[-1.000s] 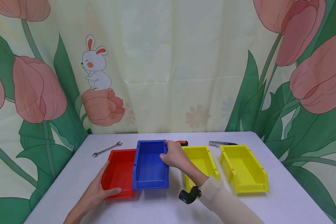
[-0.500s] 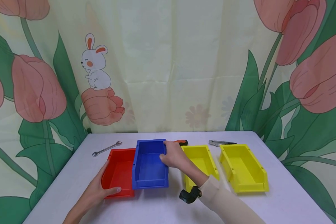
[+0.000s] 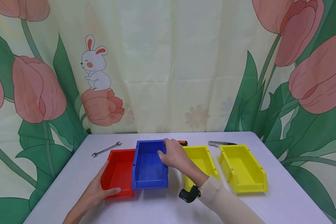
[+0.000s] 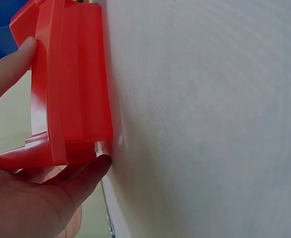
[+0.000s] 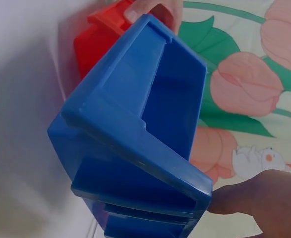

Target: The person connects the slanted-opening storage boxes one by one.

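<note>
Head view: blue bin (image 3: 149,166) lengthwise toward the viewer, open front nearest.

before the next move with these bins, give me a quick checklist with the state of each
1. Left hand holds the red bin at its front corner: ok.
2. Right hand grips the blue bin by its right wall: ok.
3. Blue bin against the red bin, side by side: ok.
4. Both bins hold nothing: ok.
5. Blue bin flat on the table: cannot tell.
6. Wrench lies apart from the red bin: ok.
</note>
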`<state>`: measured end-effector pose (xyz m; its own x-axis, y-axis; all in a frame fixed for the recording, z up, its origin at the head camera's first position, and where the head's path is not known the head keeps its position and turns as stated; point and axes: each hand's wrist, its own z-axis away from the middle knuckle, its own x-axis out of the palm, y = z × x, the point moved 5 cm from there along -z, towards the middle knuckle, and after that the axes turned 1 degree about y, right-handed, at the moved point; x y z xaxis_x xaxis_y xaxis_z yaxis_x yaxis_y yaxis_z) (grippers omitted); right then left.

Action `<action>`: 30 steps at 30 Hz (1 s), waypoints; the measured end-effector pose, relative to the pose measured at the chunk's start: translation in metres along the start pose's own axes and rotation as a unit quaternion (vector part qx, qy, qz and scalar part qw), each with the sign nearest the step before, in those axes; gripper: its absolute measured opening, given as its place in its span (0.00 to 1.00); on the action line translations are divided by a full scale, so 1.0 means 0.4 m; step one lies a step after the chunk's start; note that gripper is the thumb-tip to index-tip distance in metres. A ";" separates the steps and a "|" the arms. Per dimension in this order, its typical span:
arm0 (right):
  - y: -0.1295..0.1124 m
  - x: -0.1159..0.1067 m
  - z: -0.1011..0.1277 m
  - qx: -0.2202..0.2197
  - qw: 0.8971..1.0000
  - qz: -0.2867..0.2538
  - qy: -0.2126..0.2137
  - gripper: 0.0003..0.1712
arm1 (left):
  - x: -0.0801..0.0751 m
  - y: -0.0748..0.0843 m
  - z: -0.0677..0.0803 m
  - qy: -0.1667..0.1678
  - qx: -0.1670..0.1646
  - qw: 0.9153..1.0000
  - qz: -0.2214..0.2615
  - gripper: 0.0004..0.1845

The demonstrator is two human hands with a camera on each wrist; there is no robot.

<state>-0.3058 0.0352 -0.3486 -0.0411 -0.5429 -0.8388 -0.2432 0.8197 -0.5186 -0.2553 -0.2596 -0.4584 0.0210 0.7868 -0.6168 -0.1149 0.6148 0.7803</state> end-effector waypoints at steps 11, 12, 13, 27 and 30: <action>-0.049 0.001 -0.005 -0.080 0.992 -0.089 0.029 0.25 | 0.003 -0.002 -0.003 -0.006 -0.001 1.000 0.003 0.75; -0.055 0.006 -0.007 -0.085 0.991 -0.102 0.018 0.25 | 0.003 -0.003 -0.003 -0.006 -0.003 1.000 0.003 0.75; -0.062 0.012 -0.010 -0.086 0.990 -0.115 0.005 0.25 | 0.002 -0.004 -0.003 -0.007 -0.004 1.000 0.003 0.75; -0.111 0.130 -0.021 -0.006 0.976 -0.193 -0.103 0.35 | -0.004 -0.011 -0.008 -0.012 0.003 1.000 0.005 0.76; -0.106 0.147 -0.021 0.013 0.966 -0.232 -0.112 0.36 | -0.003 -0.011 -0.009 -0.013 0.001 1.000 0.005 0.76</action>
<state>-0.3060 -0.0331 -0.3744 0.2770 -0.8023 -0.5287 -0.1605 0.5038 -0.8488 -0.2582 -0.2635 -0.4616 0.0465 0.7938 -0.6063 -0.1125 0.6073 0.7865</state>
